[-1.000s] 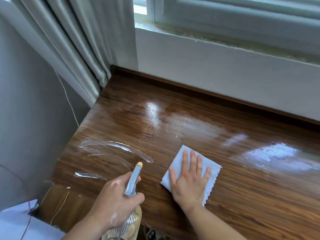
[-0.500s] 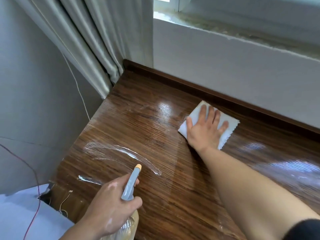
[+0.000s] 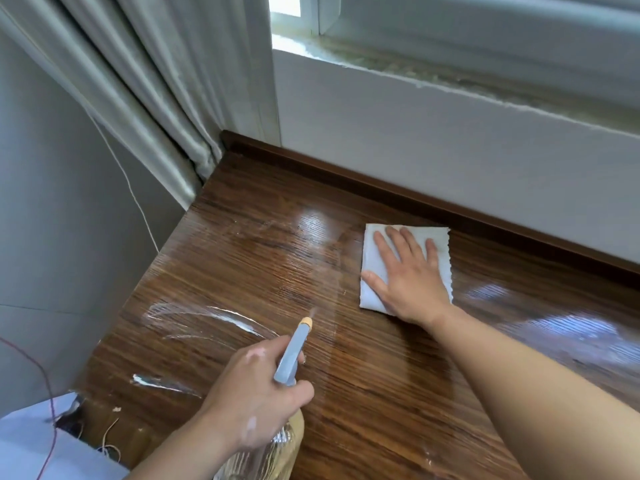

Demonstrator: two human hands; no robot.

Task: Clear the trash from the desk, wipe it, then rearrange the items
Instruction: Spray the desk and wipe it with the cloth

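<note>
The dark wooden desk (image 3: 363, 393) shines with wet streaks near its left edge. My right hand (image 3: 405, 275) lies flat, fingers spread, on a pale blue cloth (image 3: 372, 258) close to the desk's raised back rim. My left hand (image 3: 252, 396) grips a clear spray bottle (image 3: 294, 351) with a grey head and orange nozzle, held over the front left of the desk; a faint mist shows at the nozzle, which points toward the back of the desk.
A grey curtain (image 3: 138, 98) hangs at the desk's back left corner. A white wall and window sill (image 3: 450, 84) run behind the desk. A thin cord (image 3: 135, 199) hangs along the left wall; a red wire (image 3: 45, 393) and white sheet (image 3: 31, 445) lie at lower left.
My right hand has pushed the cloth from the desk's middle to the back rim, then slightly rightward. My left hand has kept hold of the bottle, and mist now shows at the nozzle.
</note>
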